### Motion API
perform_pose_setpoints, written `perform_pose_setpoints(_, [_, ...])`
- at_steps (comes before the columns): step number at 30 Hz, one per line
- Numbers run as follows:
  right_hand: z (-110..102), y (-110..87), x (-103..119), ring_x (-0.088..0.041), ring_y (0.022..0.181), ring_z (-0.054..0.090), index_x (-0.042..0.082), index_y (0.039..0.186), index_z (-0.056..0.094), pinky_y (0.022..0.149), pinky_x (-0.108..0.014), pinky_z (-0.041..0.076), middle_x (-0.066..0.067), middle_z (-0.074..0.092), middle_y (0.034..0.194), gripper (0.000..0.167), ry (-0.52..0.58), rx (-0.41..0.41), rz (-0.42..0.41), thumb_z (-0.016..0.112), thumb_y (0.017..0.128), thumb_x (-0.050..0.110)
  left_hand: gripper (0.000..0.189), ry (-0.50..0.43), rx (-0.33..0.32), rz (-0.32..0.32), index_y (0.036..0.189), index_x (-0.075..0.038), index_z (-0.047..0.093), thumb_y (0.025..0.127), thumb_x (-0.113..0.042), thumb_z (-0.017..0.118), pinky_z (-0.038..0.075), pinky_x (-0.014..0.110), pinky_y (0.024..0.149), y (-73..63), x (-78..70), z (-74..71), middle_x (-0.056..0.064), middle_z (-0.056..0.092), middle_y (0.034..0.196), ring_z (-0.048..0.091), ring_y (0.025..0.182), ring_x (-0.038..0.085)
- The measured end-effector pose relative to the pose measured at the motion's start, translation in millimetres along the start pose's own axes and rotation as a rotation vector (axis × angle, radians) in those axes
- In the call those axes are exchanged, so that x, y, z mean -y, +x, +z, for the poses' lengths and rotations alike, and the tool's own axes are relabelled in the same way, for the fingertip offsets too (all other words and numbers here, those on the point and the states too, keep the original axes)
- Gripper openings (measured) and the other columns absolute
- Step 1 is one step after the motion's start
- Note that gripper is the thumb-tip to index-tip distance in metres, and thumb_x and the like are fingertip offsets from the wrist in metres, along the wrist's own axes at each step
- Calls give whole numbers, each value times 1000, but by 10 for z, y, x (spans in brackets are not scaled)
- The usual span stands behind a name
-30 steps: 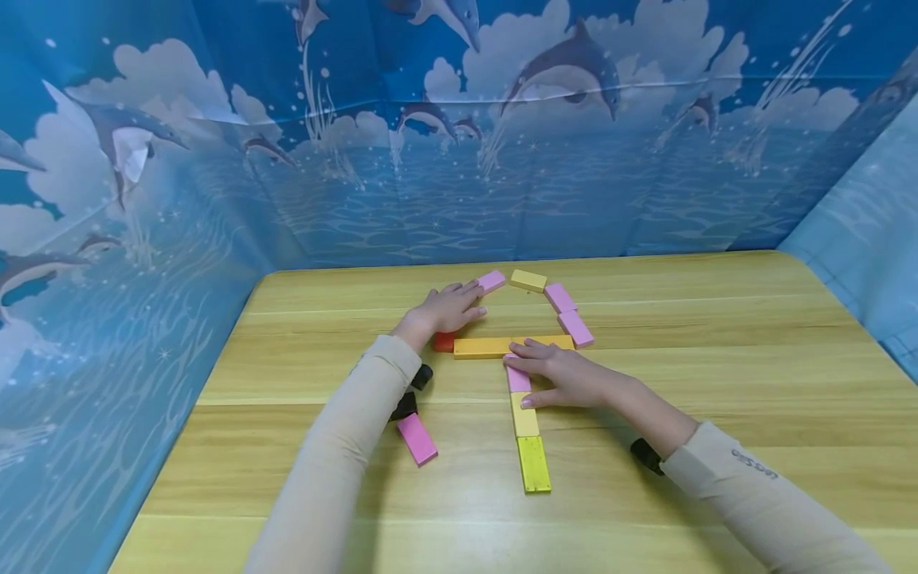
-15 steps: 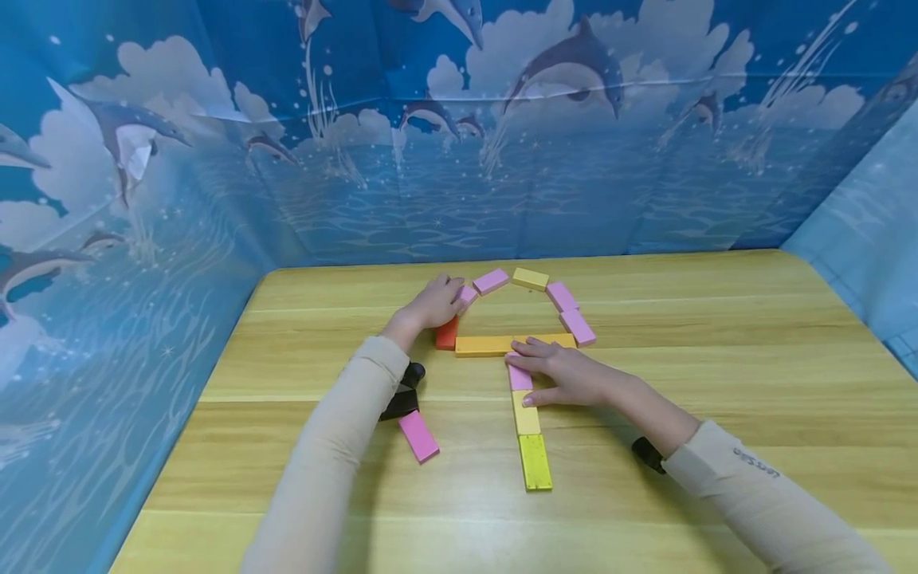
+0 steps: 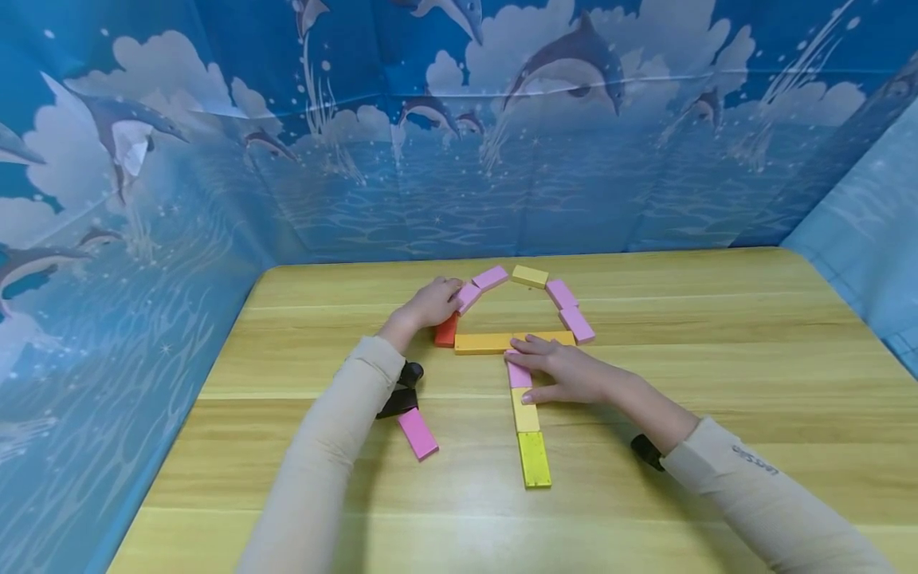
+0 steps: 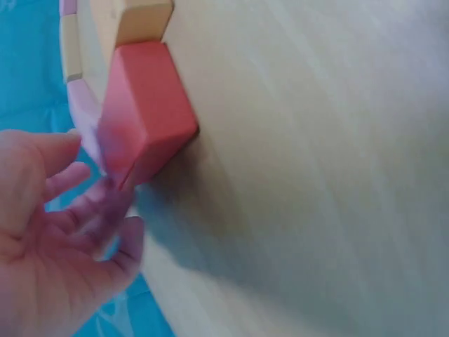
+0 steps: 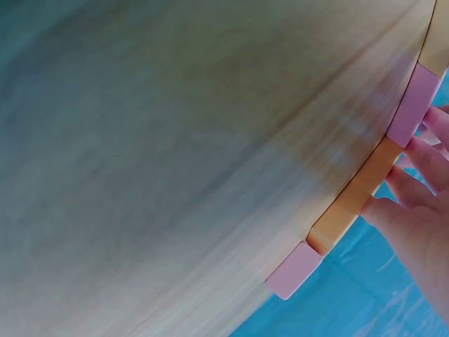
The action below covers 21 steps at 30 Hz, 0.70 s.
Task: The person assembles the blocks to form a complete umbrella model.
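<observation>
In the head view, wooden blocks form an arch over a straight orange row [image 3: 484,344], with a stem below it. The left hand [image 3: 429,304] is at the arch's left side, fingertips at a pink block [image 3: 469,298] and close over the red block [image 3: 446,331]. Its fingers are loosely bent beside the red block [image 4: 151,105] in the left wrist view. The right hand [image 3: 570,373] lies with spread fingers over the top of the stem, touching the orange row and the stem's pink block [image 3: 519,373]. In the right wrist view its fingertips rest along the orange block [image 5: 354,196].
A loose pink block [image 3: 418,434] lies left of the stem, beside the black wrist device [image 3: 399,401] on the left arm. A yellow-green block [image 3: 534,460] ends the stem. Behind the wooden table [image 3: 717,335] hangs a blue dolphin curtain [image 3: 459,183].
The left hand has moved a little left and down, uncovering the arch's left pink block and more of the red block. The right hand stays where it was.
</observation>
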State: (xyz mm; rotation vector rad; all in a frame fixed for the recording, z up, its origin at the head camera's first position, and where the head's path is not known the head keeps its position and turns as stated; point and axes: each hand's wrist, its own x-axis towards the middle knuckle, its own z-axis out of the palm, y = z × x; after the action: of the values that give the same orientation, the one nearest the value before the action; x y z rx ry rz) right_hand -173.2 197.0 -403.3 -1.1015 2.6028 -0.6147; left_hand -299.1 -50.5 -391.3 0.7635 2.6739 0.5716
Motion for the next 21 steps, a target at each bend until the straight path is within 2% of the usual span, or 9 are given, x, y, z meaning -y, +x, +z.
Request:
perform_pose_setpoints(3, [-13, -2, 6, -42, 135, 22, 3, 140, 41, 102, -60, 24, -20, 32, 146, 69, -2, -3, -3, 63, 87, 41, 43, -32, 48, -38, 138, 1, 40, 99, -17, 43, 40, 37, 89, -95, 9, -84, 19, 48, 130, 47, 105, 25])
perform_pose_setpoints(5, [-19, -4, 8, -42, 135, 22, 3, 140, 41, 102, -60, 23, -20, 31, 146, 69, -1, -3, -2, 63, 86, 40, 44, -81, 107, -83, 136, 3, 41, 98, -19, 46, 41, 34, 81, -155, 26, -130, 17, 53, 121, 49, 92, 22])
perform_pose_setpoints(7, [-19, -6, 5, -43, 135, 22, 3, 140, 41, 102, -61, 24, -20, 31, 146, 69, -5, -6, -4, 63, 87, 40, 46, -176, 170, -138, 135, 5, 39, 97, -19, 49, 39, 30, 72, -199, 43, -156, 17, 55, 106, 47, 75, 18])
perform_pose_setpoints(10, [-12, -8, 2, -43, 135, 22, 2, 140, 41, 102, -60, 23, -21, 32, 146, 69, -2, -7, -7, 63, 87, 40, 49, -298, 219, -217, 135, 7, 37, 94, -14, 55, 39, 24, 62, -233, 43, -161, 14, 50, 100, 42, 63, 14])
perform_pose_setpoints(12, [-6, -9, 3, -43, 135, 22, 2, 140, 41, 103, -60, 23, -21, 32, 146, 69, 2, -8, -7, 63, 87, 40, 50, -347, 218, -248, 134, 8, 37, 92, -9, 57, 39, 22, 60, -236, 32, -146, 16, 50, 108, 42, 64, 12])
perform_pose_setpoints(15, [2, -7, 6, -42, 135, 21, 3, 140, 41, 103, -59, 22, -20, 31, 147, 69, 14, -4, 0, 63, 87, 40, 45, -359, 187, -274, 130, 8, 41, 90, -5, 58, 40, 20, 60, -230, 8, -121, 17, 47, 122, 43, 68, 12])
perform_pose_setpoints(17, [3, -7, 8, -42, 135, 21, 3, 140, 41, 103, -60, 23, -20, 31, 147, 69, 12, -4, -1, 63, 87, 40, 40, -366, 176, -285, 125, 9, 43, 91, -4, 58, 39, 20, 59, -223, 2, -106, 18, 48, 119, 41, 67, 12])
perform_pose_setpoints(21, [2, -7, 6, -42, 135, 21, 3, 140, 41, 103, -60, 23, -20, 31, 146, 69, 13, -4, -1, 63, 87, 40, 27, -387, 164, -281, 114, 7, 47, 91, -3, 57, 36, 20, 57, -219, 4, -90, 12, 47, 102, 38, 63, 11])
